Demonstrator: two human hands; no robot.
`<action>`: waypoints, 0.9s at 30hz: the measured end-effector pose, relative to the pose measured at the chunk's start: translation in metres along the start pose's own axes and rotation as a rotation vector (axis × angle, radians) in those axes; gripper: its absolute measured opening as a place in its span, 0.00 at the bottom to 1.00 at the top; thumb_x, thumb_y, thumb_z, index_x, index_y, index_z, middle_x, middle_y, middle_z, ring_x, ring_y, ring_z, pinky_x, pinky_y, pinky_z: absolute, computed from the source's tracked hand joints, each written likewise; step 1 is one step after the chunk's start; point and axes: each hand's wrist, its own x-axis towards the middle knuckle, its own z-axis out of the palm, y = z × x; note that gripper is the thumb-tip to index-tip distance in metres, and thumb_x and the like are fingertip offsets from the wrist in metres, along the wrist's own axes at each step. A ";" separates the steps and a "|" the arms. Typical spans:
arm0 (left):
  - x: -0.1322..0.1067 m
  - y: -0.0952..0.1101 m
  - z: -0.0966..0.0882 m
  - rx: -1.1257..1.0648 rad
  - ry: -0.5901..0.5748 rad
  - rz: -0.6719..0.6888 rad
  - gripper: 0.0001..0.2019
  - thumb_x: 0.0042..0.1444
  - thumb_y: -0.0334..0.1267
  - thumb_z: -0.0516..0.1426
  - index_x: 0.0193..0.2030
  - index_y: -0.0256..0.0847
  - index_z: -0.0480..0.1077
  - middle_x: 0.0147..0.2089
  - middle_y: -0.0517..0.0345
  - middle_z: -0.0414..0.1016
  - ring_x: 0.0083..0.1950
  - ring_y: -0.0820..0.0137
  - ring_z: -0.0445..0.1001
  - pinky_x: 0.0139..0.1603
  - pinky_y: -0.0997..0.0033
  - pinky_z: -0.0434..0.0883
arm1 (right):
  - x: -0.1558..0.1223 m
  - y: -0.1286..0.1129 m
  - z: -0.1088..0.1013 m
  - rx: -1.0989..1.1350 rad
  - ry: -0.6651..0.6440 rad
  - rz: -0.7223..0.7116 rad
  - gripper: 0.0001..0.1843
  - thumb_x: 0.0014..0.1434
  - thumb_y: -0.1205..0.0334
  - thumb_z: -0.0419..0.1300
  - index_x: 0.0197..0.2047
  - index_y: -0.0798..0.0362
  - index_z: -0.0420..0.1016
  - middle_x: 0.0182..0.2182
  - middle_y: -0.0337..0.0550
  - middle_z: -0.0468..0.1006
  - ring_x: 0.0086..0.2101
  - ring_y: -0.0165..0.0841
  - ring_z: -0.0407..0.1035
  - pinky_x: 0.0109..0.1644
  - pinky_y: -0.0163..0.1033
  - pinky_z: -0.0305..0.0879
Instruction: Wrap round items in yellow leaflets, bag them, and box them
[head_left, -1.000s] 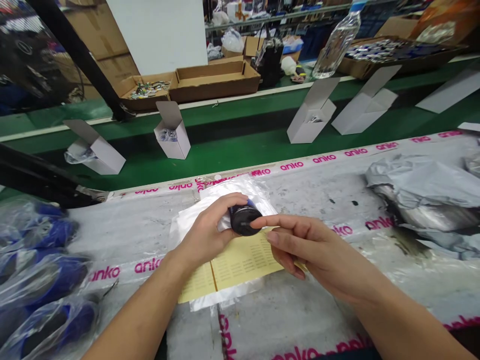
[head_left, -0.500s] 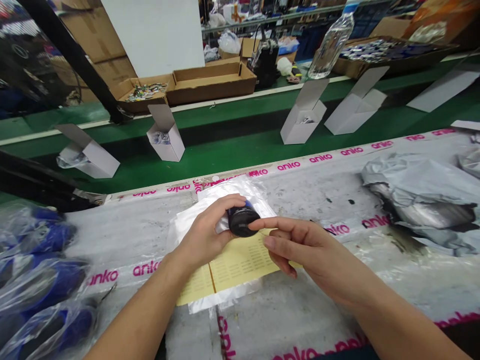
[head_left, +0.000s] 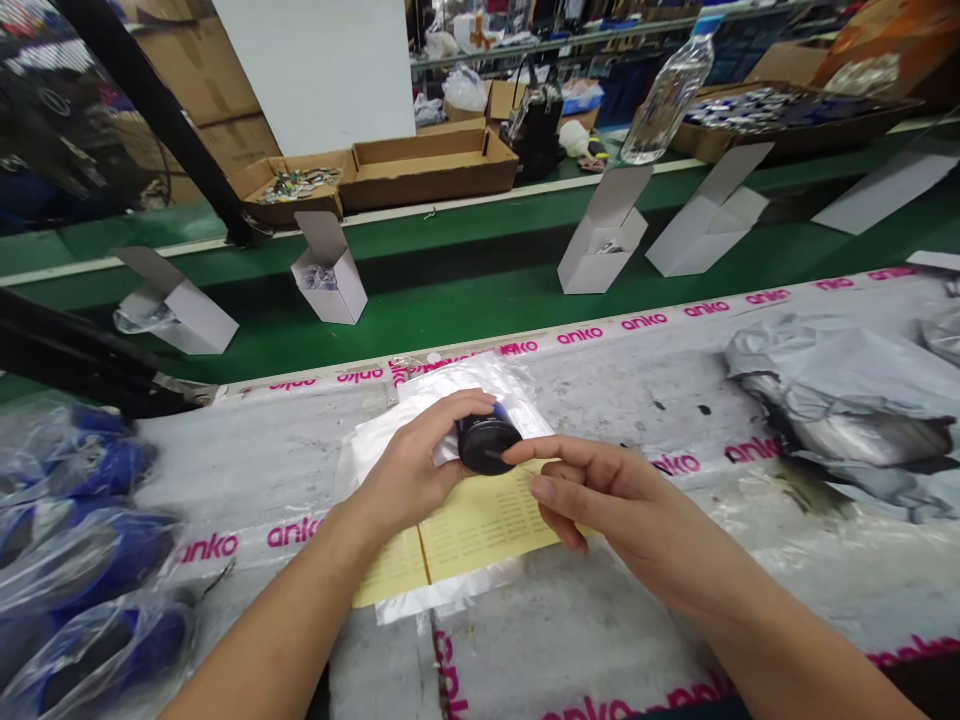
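My left hand (head_left: pixel 415 455) is closed around the side of a round blue and black object (head_left: pixel 487 443), its flat black end tilted toward me. My right hand (head_left: pixel 592 485) has its index finger stretched out, the tip touching that black end. The thumb sits apart below, and the other fingers are loosely bent with nothing visible in them. Under both hands lies a yellow sheet (head_left: pixel 480 530) with rows of small print. White plastic bags (head_left: pixel 397 425) are spread beneath the sheet.
Several blue items in clear plastic (head_left: pixel 97 550) lie at the left. Open white boxes (head_left: pixel 330 285) stand along the green conveyor (head_left: pixel 450 290). Grey torn plastic wrapping (head_left: pixel 847 390) lies at the right. Cardboard trays (head_left: pixel 427 165) and a clear bottle (head_left: pixel 667 95) stand behind.
The view has shifted slightly. Both hands keep nearly the same pose, with the right index fingertip still on the object's black end.
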 end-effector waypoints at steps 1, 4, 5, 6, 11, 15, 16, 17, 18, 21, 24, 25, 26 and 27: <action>0.000 0.001 0.000 -0.003 0.000 -0.020 0.27 0.59 0.27 0.63 0.62 0.54 0.66 0.65 0.55 0.71 0.68 0.63 0.68 0.70 0.55 0.66 | 0.000 0.001 -0.001 -0.002 -0.004 -0.010 0.24 0.60 0.43 0.67 0.51 0.52 0.77 0.18 0.32 0.65 0.23 0.27 0.56 0.29 0.36 0.50; 0.000 0.005 0.001 -0.022 0.002 -0.100 0.30 0.58 0.25 0.63 0.63 0.56 0.65 0.65 0.58 0.71 0.66 0.63 0.70 0.69 0.56 0.68 | -0.002 0.002 -0.003 -0.011 -0.010 -0.028 0.22 0.60 0.43 0.67 0.49 0.51 0.78 0.19 0.33 0.66 0.24 0.28 0.57 0.30 0.36 0.51; -0.001 0.006 0.001 -0.031 0.001 -0.117 0.31 0.57 0.24 0.63 0.63 0.56 0.65 0.64 0.59 0.72 0.66 0.64 0.71 0.69 0.57 0.68 | -0.002 0.003 -0.003 -0.014 -0.011 -0.030 0.22 0.60 0.43 0.67 0.49 0.51 0.79 0.19 0.33 0.66 0.24 0.28 0.57 0.30 0.36 0.52; -0.001 0.007 0.001 -0.040 0.001 -0.123 0.31 0.57 0.22 0.62 0.63 0.56 0.65 0.64 0.59 0.72 0.65 0.64 0.71 0.69 0.57 0.68 | -0.002 0.003 -0.004 -0.019 -0.013 -0.031 0.23 0.59 0.43 0.67 0.49 0.51 0.79 0.19 0.33 0.65 0.24 0.28 0.57 0.30 0.36 0.52; -0.001 0.008 0.001 -0.056 -0.004 -0.093 0.31 0.57 0.22 0.61 0.63 0.55 0.65 0.65 0.57 0.72 0.67 0.62 0.70 0.70 0.55 0.67 | 0.002 0.006 -0.004 -0.046 -0.011 -0.029 0.23 0.60 0.43 0.67 0.50 0.51 0.79 0.20 0.33 0.64 0.24 0.28 0.57 0.30 0.37 0.51; -0.002 0.006 0.001 -0.056 -0.013 -0.092 0.28 0.59 0.25 0.61 0.63 0.54 0.65 0.66 0.55 0.71 0.67 0.60 0.70 0.70 0.51 0.68 | 0.003 0.007 -0.004 -0.045 -0.002 -0.030 0.23 0.60 0.44 0.67 0.51 0.51 0.79 0.20 0.33 0.64 0.24 0.28 0.57 0.30 0.37 0.52; -0.002 0.005 0.001 -0.058 -0.012 -0.094 0.28 0.59 0.25 0.61 0.63 0.54 0.65 0.66 0.54 0.71 0.67 0.60 0.70 0.70 0.50 0.68 | 0.003 0.007 -0.003 -0.040 -0.002 -0.029 0.23 0.60 0.44 0.67 0.51 0.51 0.79 0.20 0.33 0.65 0.24 0.28 0.57 0.30 0.37 0.52; -0.002 0.005 0.001 -0.060 -0.010 -0.098 0.28 0.59 0.25 0.61 0.63 0.54 0.65 0.66 0.54 0.71 0.67 0.59 0.70 0.70 0.50 0.67 | 0.003 0.007 -0.003 -0.032 0.000 -0.028 0.23 0.59 0.44 0.68 0.51 0.51 0.79 0.20 0.33 0.65 0.24 0.28 0.57 0.29 0.37 0.52; -0.003 0.004 0.001 -0.063 -0.008 -0.099 0.28 0.59 0.25 0.61 0.63 0.54 0.65 0.66 0.54 0.70 0.68 0.59 0.70 0.70 0.49 0.67 | 0.002 0.006 -0.002 -0.024 0.000 -0.027 0.23 0.59 0.44 0.68 0.51 0.51 0.79 0.20 0.33 0.64 0.24 0.28 0.58 0.29 0.37 0.52; -0.003 0.003 0.002 -0.071 -0.001 -0.095 0.28 0.59 0.24 0.61 0.63 0.54 0.65 0.66 0.54 0.70 0.69 0.60 0.68 0.70 0.50 0.67 | 0.002 0.005 0.000 -0.017 0.007 -0.019 0.24 0.58 0.44 0.68 0.51 0.52 0.80 0.20 0.33 0.64 0.24 0.28 0.57 0.29 0.37 0.53; -0.003 0.003 0.002 -0.081 0.001 -0.083 0.27 0.60 0.25 0.61 0.62 0.53 0.65 0.66 0.53 0.70 0.69 0.61 0.67 0.70 0.51 0.67 | 0.001 0.004 0.001 -0.021 0.013 -0.009 0.27 0.57 0.43 0.68 0.53 0.53 0.80 0.20 0.34 0.65 0.24 0.29 0.57 0.30 0.38 0.54; -0.003 0.003 0.002 -0.086 0.000 -0.080 0.26 0.60 0.25 0.61 0.61 0.53 0.65 0.66 0.53 0.70 0.70 0.61 0.67 0.70 0.51 0.67 | 0.001 0.004 0.001 -0.018 0.015 -0.005 0.28 0.57 0.43 0.68 0.54 0.53 0.80 0.20 0.34 0.65 0.24 0.29 0.57 0.30 0.38 0.54; -0.003 0.003 0.002 -0.092 -0.001 -0.077 0.26 0.60 0.25 0.61 0.61 0.52 0.64 0.66 0.53 0.70 0.70 0.61 0.67 0.70 0.52 0.67 | 0.001 0.004 0.001 -0.012 0.016 -0.003 0.28 0.57 0.43 0.68 0.54 0.53 0.80 0.20 0.34 0.65 0.24 0.29 0.57 0.30 0.38 0.54; -0.003 0.003 0.002 -0.099 -0.002 -0.075 0.25 0.60 0.25 0.60 0.61 0.52 0.64 0.66 0.53 0.70 0.70 0.62 0.67 0.70 0.52 0.67 | 0.001 0.004 0.001 -0.007 0.017 -0.002 0.28 0.57 0.43 0.69 0.54 0.53 0.80 0.20 0.33 0.65 0.24 0.29 0.57 0.30 0.38 0.54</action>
